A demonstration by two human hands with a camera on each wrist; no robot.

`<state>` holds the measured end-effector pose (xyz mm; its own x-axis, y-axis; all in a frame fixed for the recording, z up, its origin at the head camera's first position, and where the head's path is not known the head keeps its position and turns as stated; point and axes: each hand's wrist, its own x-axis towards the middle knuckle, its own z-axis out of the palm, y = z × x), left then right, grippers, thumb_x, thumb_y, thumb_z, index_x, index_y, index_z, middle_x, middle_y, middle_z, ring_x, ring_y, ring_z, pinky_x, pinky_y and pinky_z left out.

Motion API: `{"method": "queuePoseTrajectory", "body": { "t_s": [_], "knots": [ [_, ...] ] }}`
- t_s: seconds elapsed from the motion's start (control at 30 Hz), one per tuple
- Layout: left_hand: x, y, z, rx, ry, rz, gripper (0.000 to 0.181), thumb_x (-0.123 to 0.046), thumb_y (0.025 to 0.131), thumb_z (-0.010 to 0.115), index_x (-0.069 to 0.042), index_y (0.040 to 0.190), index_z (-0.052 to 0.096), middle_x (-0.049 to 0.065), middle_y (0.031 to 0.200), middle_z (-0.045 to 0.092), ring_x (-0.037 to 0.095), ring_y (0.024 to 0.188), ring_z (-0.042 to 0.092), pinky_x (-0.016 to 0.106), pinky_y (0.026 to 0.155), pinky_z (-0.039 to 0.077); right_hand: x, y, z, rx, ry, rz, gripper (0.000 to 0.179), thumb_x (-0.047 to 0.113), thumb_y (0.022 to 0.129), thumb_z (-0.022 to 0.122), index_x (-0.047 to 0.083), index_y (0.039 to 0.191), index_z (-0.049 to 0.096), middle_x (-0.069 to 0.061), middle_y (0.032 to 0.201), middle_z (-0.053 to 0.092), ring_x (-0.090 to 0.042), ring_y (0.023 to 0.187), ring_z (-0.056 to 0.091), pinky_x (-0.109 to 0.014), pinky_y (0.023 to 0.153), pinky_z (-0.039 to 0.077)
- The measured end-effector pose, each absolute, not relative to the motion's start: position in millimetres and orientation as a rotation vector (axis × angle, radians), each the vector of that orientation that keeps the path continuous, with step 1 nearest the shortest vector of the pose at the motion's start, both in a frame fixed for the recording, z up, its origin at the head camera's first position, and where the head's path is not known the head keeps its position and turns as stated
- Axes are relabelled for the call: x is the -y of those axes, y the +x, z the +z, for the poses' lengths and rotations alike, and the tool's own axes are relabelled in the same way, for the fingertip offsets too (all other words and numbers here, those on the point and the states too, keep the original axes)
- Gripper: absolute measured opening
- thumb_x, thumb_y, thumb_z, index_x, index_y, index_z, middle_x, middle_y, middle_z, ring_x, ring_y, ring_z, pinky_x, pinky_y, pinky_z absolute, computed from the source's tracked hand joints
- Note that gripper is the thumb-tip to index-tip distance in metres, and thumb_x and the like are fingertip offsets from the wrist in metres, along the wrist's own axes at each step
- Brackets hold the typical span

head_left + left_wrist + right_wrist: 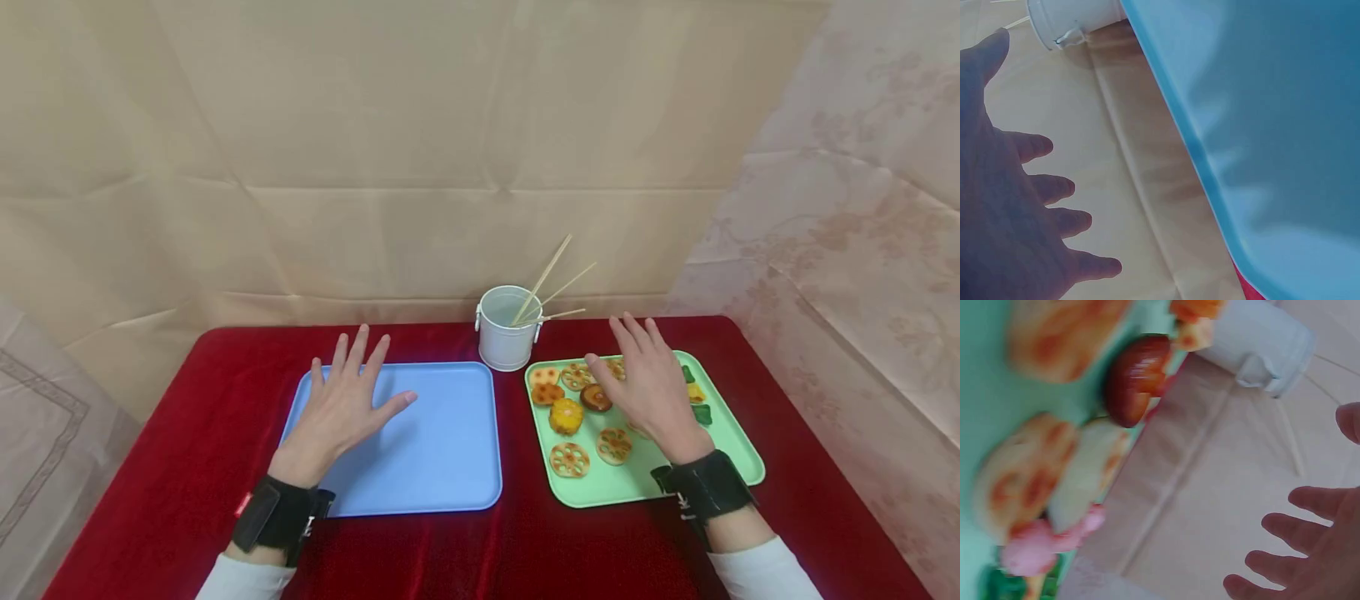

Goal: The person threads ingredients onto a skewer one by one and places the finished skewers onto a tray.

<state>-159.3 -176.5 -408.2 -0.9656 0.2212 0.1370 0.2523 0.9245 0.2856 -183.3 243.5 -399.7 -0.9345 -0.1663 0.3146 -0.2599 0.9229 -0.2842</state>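
Fingers spread, my left hand (341,412) hovers over the left part of a blue tray (442,450) that bears nothing but a shadow. My right hand (654,392), its fingers straight, is above a green tray (731,442) of food pieces and hides some of them. On that tray lie lotus root slices (570,460), a corn piece (566,416), a brown mushroom cap (596,397), browned square pieces (547,394) and green pieces (702,414). In the right wrist view a pink piece (1030,553) also shows. Neither hand holds anything.
Behind the gap between the trays stands a small white bucket (504,340) with several thin wooden sticks (551,265) leaning out to the right. Dark red cloth (187,450) covers the table. A beige curtain (375,167) hangs at the back, a patterned one (855,250) at the right.
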Motion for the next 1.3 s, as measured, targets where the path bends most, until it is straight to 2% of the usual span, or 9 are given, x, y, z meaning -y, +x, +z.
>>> {"method": "queuePoseTrajectory", "body": {
  "t_s": [0.13, 0.3, 0.47, 0.6, 0.77, 0.93, 1.07, 1.3],
  "knots": [
    [176, -156, -404, 2.962, -0.383, -0.484, 0.096, -0.065, 0.093, 0.061, -0.008, 0.163, 0.029, 0.022, 0.170, 0.013, 0.051, 0.153, 0.012, 0.080, 0.111, 0.010, -234, -180, -385, 2.671, 0.345, 0.560, 0.074, 0.046, 0.100, 0.060, -0.002, 0.154, 0.043, -0.026, 0.157, 0.042, -0.048, 0.148, 0.030, -0.067, 0.114, 0.029],
    [175, -155, -402, 2.961, -0.388, -0.491, 0.096, -0.064, 0.092, 0.063, -0.008, 0.163, 0.030, 0.021, 0.170, 0.014, 0.049, 0.154, 0.012, 0.078, 0.112, 0.011, -216, -175, -364, 2.506, 0.430, 0.656, 0.068, 0.036, 0.096, 0.068, 0.000, 0.150, 0.050, -0.023, 0.152, 0.049, -0.044, 0.146, 0.036, -0.064, 0.114, 0.031],
    [173, -155, -402, 2.958, -0.392, -0.494, 0.095, -0.064, 0.092, 0.064, -0.009, 0.162, 0.031, 0.021, 0.170, 0.016, 0.049, 0.154, 0.013, 0.078, 0.112, 0.013, -198, -177, -350, 2.397, 0.553, 0.638, 0.060, 0.027, 0.089, 0.078, 0.000, 0.140, 0.060, -0.021, 0.145, 0.056, -0.041, 0.142, 0.043, -0.064, 0.111, 0.035],
    [172, -155, -403, 2.957, -0.392, -0.487, 0.095, -0.065, 0.092, 0.063, -0.008, 0.162, 0.032, 0.021, 0.169, 0.017, 0.049, 0.154, 0.014, 0.078, 0.112, 0.014, -187, -182, -345, 2.387, 0.605, 0.591, 0.051, 0.026, 0.088, 0.083, 0.003, 0.131, 0.068, -0.019, 0.141, 0.060, -0.039, 0.139, 0.046, -0.064, 0.110, 0.037],
    [169, -154, -405, 2.950, -0.389, -0.485, 0.094, -0.063, 0.092, 0.064, -0.007, 0.161, 0.034, 0.022, 0.169, 0.020, 0.049, 0.153, 0.015, 0.077, 0.113, 0.015, -179, -187, -344, 2.392, 0.649, 0.548, 0.039, 0.026, 0.088, 0.084, 0.004, 0.119, 0.075, -0.015, 0.128, 0.067, -0.036, 0.131, 0.052, -0.059, 0.107, 0.040],
    [165, -154, -405, 2.953, -0.399, -0.488, 0.093, -0.062, 0.092, 0.065, -0.007, 0.161, 0.034, 0.022, 0.168, 0.022, 0.049, 0.153, 0.016, 0.077, 0.113, 0.016, -175, -193, -347, 2.340, 0.678, 0.525, 0.027, 0.023, 0.089, 0.083, 0.004, 0.106, 0.078, -0.013, 0.114, 0.071, -0.034, 0.121, 0.057, -0.054, 0.104, 0.043],
    [164, -154, -407, 2.954, -0.402, -0.494, 0.093, -0.061, 0.092, 0.066, -0.007, 0.161, 0.035, 0.022, 0.168, 0.023, 0.049, 0.153, 0.016, 0.077, 0.113, 0.016, -173, -195, -350, 2.292, 0.668, 0.533, 0.019, 0.017, 0.089, 0.083, 0.002, 0.100, 0.078, -0.013, 0.108, 0.073, -0.035, 0.119, 0.058, -0.052, 0.105, 0.043],
    [163, -155, -407, 2.948, -0.410, -0.516, 0.093, -0.061, 0.092, 0.065, -0.007, 0.161, 0.035, 0.022, 0.168, 0.022, 0.048, 0.154, 0.016, 0.076, 0.114, 0.016, -177, -186, -341, 2.240, 0.618, 0.571, 0.022, 0.016, 0.088, 0.084, 0.002, 0.103, 0.078, -0.014, 0.111, 0.074, -0.036, 0.124, 0.058, -0.053, 0.107, 0.043]
  ]
}}
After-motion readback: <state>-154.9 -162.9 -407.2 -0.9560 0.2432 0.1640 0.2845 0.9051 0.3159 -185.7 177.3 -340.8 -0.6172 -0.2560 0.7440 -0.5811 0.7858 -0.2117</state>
